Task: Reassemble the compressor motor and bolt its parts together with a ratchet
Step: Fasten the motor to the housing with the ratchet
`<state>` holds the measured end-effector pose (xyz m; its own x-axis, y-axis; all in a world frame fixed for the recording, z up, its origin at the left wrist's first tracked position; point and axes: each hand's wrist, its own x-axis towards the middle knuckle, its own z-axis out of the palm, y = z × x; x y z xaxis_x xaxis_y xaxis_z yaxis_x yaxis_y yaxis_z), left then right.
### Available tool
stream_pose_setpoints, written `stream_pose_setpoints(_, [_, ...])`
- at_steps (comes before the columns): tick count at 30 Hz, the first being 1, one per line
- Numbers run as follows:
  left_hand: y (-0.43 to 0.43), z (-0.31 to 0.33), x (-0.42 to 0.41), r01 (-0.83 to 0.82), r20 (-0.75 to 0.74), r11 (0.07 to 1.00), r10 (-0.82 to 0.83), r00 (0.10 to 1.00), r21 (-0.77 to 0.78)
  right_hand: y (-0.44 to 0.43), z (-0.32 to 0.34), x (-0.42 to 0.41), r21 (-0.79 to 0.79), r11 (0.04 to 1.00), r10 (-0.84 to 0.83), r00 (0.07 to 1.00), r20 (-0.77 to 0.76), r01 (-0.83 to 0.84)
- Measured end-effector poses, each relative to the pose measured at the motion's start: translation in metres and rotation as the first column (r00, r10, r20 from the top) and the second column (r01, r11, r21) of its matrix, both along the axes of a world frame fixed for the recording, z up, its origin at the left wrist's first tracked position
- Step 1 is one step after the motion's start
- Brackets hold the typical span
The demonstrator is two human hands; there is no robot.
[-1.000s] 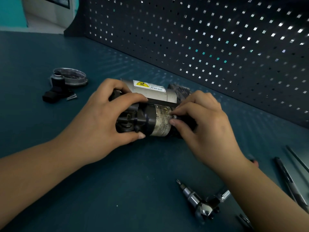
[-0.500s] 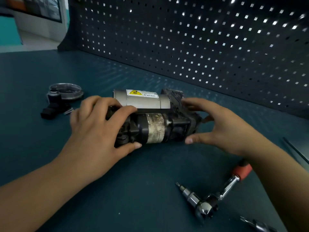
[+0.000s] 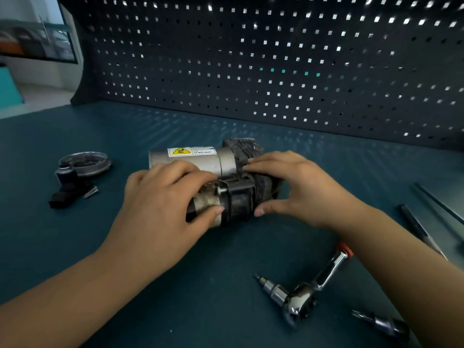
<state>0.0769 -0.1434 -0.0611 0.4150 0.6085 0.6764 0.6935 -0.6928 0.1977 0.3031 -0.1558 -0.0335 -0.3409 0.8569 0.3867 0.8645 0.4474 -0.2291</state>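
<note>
Hands point(image 3: 160, 204) point(image 3: 298, 189) curled round compressor motor point(image 3: 226, 187) ends

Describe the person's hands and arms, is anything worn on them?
The left hand and right hand are bare: no gloves, rings or watch in view. Both forearms are bare too, with no sleeve showing. The visible fingernails are short and unpainted.

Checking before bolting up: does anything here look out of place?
Yes. At the far left, a round silver metal cover, a black plastic piece and a loose silver screw lie apart from the grey-and-black compressor motor held by the left hand and right hand; they look like parts not yet refitted.
</note>
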Motion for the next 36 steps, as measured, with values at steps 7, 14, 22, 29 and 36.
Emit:
stream_pose_setpoints(7, [0.003,0.010,0.006,0.062,0.043,0.996,-0.059,0.997,-0.070,0.002,-0.001,0.000,-0.012,1.000,-0.007,1.000,0.007,0.007])
stream_pose_setpoints(14, [0.004,0.012,0.014,0.085,0.037,0.993,-0.082,0.996,-0.078,0.003,-0.004,0.003,-0.033,0.999,-0.020,1.000,0.011,0.021])
stream_pose_setpoints(22, [0.008,0.013,0.018,0.121,0.097,0.988,-0.111,0.989,-0.099,0.001,-0.004,0.002,-0.029,0.999,-0.028,1.000,-0.012,0.028])
stream_pose_setpoints(29, [0.005,0.014,0.019,0.102,0.133,0.988,-0.086,0.987,-0.115,0.002,-0.006,0.003,-0.028,0.999,-0.025,0.999,-0.038,0.024])
stream_pose_setpoints(36, [0.004,0.020,0.019,0.042,0.055,0.983,-0.033,0.998,-0.181,0.003,-0.009,0.006,-0.029,0.999,-0.022,0.999,-0.033,0.021])
